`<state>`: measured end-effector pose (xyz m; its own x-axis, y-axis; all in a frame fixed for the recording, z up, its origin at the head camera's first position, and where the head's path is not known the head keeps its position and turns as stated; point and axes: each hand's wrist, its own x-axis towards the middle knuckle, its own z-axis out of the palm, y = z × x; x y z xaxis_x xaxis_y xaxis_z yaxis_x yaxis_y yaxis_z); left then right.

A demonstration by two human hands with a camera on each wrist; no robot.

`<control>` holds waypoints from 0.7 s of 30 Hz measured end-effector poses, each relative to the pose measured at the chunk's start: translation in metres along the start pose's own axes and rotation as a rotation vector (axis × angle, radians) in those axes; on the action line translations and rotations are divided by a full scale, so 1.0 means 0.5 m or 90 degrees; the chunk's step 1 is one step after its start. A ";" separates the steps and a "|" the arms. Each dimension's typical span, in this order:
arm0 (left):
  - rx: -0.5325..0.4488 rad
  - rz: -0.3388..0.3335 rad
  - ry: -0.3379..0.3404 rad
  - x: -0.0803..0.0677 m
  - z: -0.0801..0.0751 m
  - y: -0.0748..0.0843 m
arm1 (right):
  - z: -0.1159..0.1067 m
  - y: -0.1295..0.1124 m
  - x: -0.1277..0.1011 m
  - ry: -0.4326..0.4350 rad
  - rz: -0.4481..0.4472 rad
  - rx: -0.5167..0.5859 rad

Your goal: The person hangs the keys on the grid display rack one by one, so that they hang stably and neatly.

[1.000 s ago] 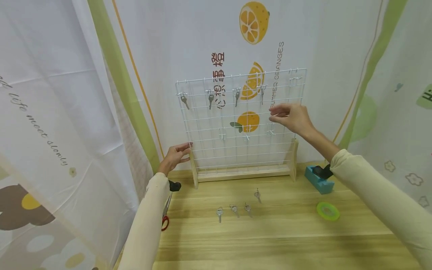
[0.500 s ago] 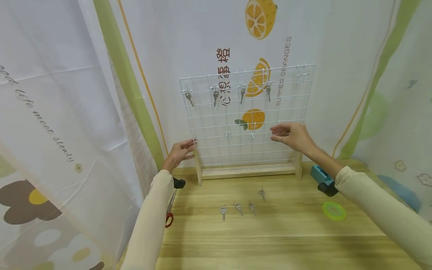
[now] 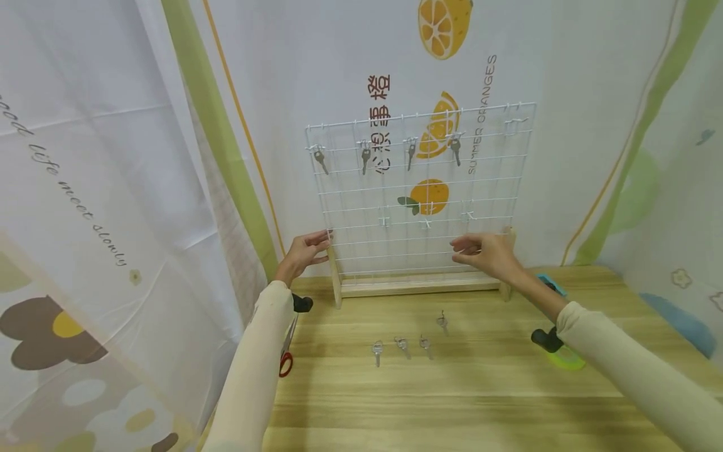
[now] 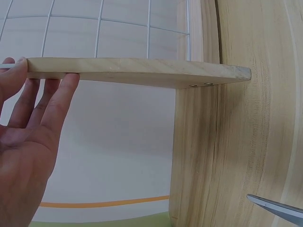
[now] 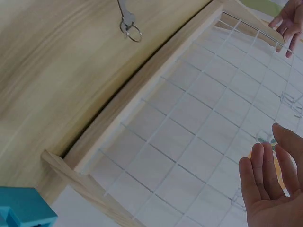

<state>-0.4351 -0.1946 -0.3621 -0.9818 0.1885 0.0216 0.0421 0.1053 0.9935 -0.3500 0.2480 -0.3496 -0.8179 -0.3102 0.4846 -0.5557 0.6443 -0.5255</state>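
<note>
A white wire grid rack (image 3: 419,182) with a wooden base stands on the table. Several keys, among them a hanging key (image 3: 455,152), hang from hooks along its upper part. My left hand (image 3: 303,255) holds the rack's left wooden side post (image 4: 137,68), thumb and fingers around its upper end. Before the lower right of the grid, my right hand (image 3: 487,254) hovers with fingers loosely bent and holds nothing, as the right wrist view (image 5: 274,184) shows too. More keys, such as a loose key (image 3: 377,353), lie on the table in front of the rack.
Red-handled scissors (image 3: 286,364) lie left of the rack, partly behind my left sleeve. A blue tape dispenser (image 5: 23,208) and a yellow-green ring (image 3: 567,360) are to the right, partly covered by my right arm. Printed curtains (image 3: 265,69) hang behind and beside the table (image 3: 361,408).
My right hand has come down from beneath the upper keys to the lower right of the grid. My left hand stays on the post. The head view has shifted slightly.
</note>
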 end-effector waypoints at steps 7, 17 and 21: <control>-0.001 -0.001 -0.002 0.001 0.001 0.002 | 0.033 0.017 -0.016 -0.017 0.006 0.006; -0.003 -0.003 0.005 0.006 0.001 -0.002 | 0.083 0.042 -0.048 -0.052 0.016 0.031; -0.004 -0.004 0.006 0.007 0.001 -0.003 | 0.107 0.058 -0.066 -0.045 -0.001 0.033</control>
<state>-0.4384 -0.1937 -0.3633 -0.9837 0.1792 0.0166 0.0349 0.0997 0.9944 -0.3474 0.2395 -0.4184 -0.8242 -0.3617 0.4357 -0.5630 0.6069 -0.5610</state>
